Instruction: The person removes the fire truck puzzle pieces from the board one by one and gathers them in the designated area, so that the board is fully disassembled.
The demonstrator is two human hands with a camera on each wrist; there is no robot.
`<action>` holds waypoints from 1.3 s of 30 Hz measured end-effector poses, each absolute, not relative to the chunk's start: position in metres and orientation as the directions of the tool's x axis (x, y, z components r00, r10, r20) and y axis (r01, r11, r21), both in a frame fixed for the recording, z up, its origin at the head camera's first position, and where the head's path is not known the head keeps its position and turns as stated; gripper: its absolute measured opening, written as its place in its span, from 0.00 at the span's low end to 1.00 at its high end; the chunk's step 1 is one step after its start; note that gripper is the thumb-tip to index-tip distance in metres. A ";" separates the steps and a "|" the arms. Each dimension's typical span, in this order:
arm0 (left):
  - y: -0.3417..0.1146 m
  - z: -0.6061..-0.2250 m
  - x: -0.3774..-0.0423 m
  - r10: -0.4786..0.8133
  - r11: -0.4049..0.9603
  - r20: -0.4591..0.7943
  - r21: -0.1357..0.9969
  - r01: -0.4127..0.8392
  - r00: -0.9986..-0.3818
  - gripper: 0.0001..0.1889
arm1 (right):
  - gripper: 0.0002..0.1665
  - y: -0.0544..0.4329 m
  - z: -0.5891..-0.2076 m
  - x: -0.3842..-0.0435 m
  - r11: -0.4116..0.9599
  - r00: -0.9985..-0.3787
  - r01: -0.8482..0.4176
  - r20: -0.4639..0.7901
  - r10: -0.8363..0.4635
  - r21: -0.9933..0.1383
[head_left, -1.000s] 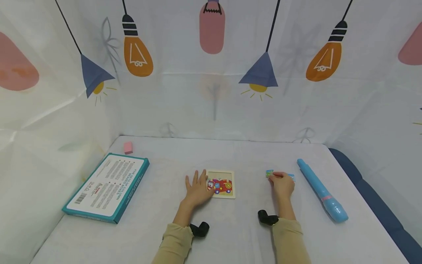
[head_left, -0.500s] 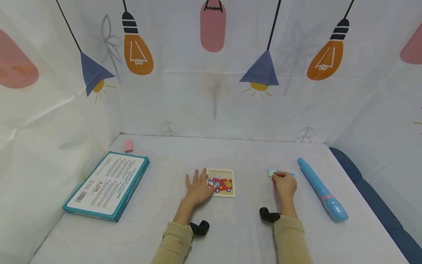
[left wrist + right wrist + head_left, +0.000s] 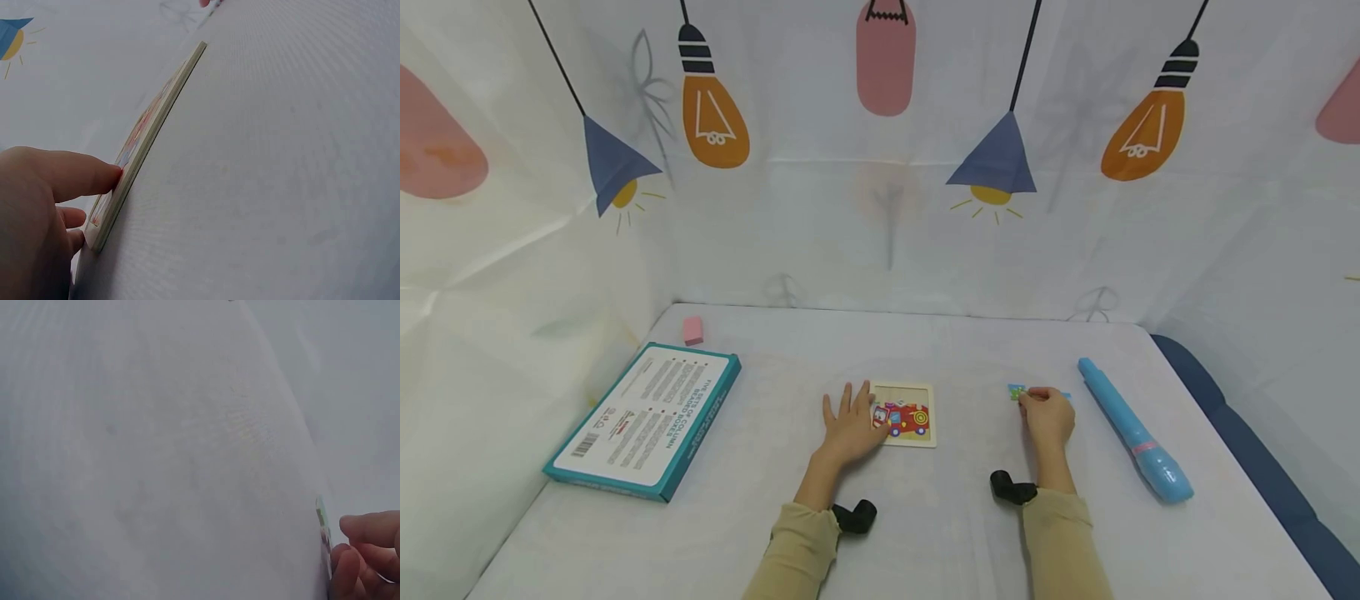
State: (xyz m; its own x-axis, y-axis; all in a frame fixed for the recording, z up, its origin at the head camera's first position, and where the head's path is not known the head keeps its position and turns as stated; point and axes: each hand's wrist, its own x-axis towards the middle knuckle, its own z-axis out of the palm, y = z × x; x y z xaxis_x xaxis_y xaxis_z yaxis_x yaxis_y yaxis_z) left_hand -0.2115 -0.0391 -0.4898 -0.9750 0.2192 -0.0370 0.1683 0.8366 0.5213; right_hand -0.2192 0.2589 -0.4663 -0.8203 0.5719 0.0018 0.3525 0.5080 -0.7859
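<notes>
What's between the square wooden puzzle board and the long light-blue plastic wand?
The head view shows the right hand there, partly covering at least one flat blue-green piece.

This looks like a small curtained-off play corner, though whether in a home or elsewhere cannot be told: white sheeting [image 3: 827, 233] printed with hanging lamps [image 3: 995, 157] and orange bulbs [image 3: 1152, 133] screens a white-covered surface [image 3: 936, 525], on which lie a framed picture puzzle [image 3: 912, 417], a teal-edged box [image 3: 643, 421] and a pink block [image 3: 693, 330].
</notes>
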 end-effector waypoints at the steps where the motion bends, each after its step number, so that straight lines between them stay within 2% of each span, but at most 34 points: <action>1: -0.039 -0.490 -0.211 0.221 0.837 -0.036 0.519 0.171 -0.975 0.39 | 0.16 0.259 -0.467 -0.219 0.499 -0.820 0.349 -0.001 0.572 -0.793; 10: -0.040 -0.486 -0.209 0.255 0.840 -0.019 0.500 0.211 -0.967 0.31 | 0.18 0.250 -0.467 -0.220 0.433 -0.846 0.305 -0.033 0.532 -0.848; 23: -0.039 -0.486 -0.210 0.361 0.817 0.052 0.464 0.342 -0.931 0.25 | 0.17 0.223 -0.467 -0.223 0.379 -0.930 0.204 -0.057 0.363 -0.903; 31: -0.039 -0.489 -0.211 0.381 0.807 0.064 0.464 0.365 -0.923 0.22 | 0.17 0.203 -0.470 -0.222 0.418 -0.959 0.191 -0.079 0.271 -0.888; 39: -0.038 -0.488 -0.210 0.391 0.809 0.063 0.452 0.376 -0.918 0.21 | 0.15 0.182 -0.470 -0.219 0.511 -0.991 0.107 -0.047 0.129 -0.853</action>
